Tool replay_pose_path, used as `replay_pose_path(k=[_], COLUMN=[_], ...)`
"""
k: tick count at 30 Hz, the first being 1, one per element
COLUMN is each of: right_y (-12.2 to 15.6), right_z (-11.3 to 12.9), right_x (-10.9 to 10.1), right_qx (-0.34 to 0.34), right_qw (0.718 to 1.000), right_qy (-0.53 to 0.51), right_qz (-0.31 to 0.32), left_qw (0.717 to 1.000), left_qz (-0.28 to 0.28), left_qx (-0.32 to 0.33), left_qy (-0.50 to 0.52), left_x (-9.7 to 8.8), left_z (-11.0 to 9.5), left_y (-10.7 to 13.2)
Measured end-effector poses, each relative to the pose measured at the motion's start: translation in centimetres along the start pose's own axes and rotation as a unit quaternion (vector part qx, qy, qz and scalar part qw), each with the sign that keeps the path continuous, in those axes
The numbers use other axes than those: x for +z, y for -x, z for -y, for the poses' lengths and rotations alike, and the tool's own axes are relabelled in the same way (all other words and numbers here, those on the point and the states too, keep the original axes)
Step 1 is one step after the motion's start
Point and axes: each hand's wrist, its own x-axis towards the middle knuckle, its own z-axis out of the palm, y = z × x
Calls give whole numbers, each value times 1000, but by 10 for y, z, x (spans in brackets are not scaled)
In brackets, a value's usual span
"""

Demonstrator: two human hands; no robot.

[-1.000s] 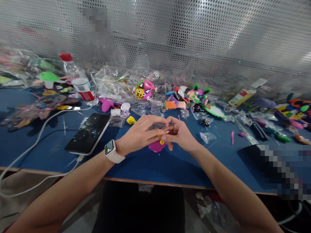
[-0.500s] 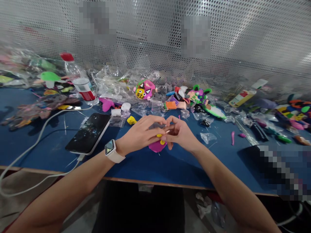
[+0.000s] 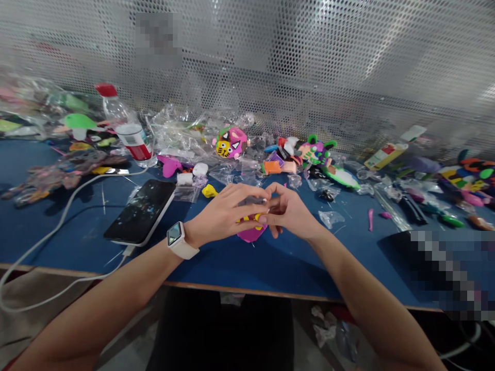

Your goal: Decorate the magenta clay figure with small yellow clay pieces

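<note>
Between my hands, near the table's front, is a magenta clay piece (image 3: 252, 235) with small bits of yellow clay (image 3: 258, 218) on it. My left hand (image 3: 234, 210), with a white watch on its wrist, curves over the piece and holds it from the left and top; the fingers hide most of it. My right hand (image 3: 286, 210) is closed in a pinch, thumb and fingertips on a yellow bit at the piece's right side. A lump of yellow clay (image 3: 209, 191) lies just beyond my left hand.
A phone (image 3: 141, 212) on a white cable lies left, with a red-capped bottle (image 3: 133, 139) behind it. Clay animal faces, including a pink-and-yellow one (image 3: 231, 143), clay lumps and plastic wrappers line the back along a perforated metal panel (image 3: 240, 62). A dark object (image 3: 402, 252) sits right.
My left fingers have shifted slightly to the right over the magenta piece, and the yellow bits show differently between the fingers. My right hand keeps its pinch with only a slight shift.
</note>
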Motion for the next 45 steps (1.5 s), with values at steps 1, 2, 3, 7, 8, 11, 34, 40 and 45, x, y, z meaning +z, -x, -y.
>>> replay_pose_path(k=[1, 2, 3, 7, 8, 11, 34, 40, 45], right_y=[0, 0, -1, -1, -1, 0, -2, -1, 1], right_z=[0, 0, 0, -2, -2, -2, -7, -11, -8], right_x=[0, 0, 0, 2, 2, 1, 2, 2, 12], right_qx=[1, 2, 2, 3, 2, -1, -6, -44, -56], right_qw=[1000, 1000, 1000, 1000, 1000, 1000, 1000, 996, 995], right_qy=[2, 3, 1, -15, -15, -9, -2, 23, 30], right_qz=[1, 0, -2, -18, -22, -19, -17, -69, -76], left_qw=[1000, 1000, 1000, 999, 999, 1000, 999, 969, 858], left_qz=[10, 17, 19, -19, -29, -23, 32, -45, -197], left_qx=[4, 8, 8, -2, -1, 12, -24, -234, -474], left_qy=[-5, -11, -19, -31, -29, -18, -6, -73, -32], left_x=[0, 0, 0, -3, -3, -4, -5, -65, -129], left_z=[0, 0, 0, -2, -2, -1, -5, -22, -13], left_y=[0, 0, 0, -2, -2, -2, -4, 41, 120])
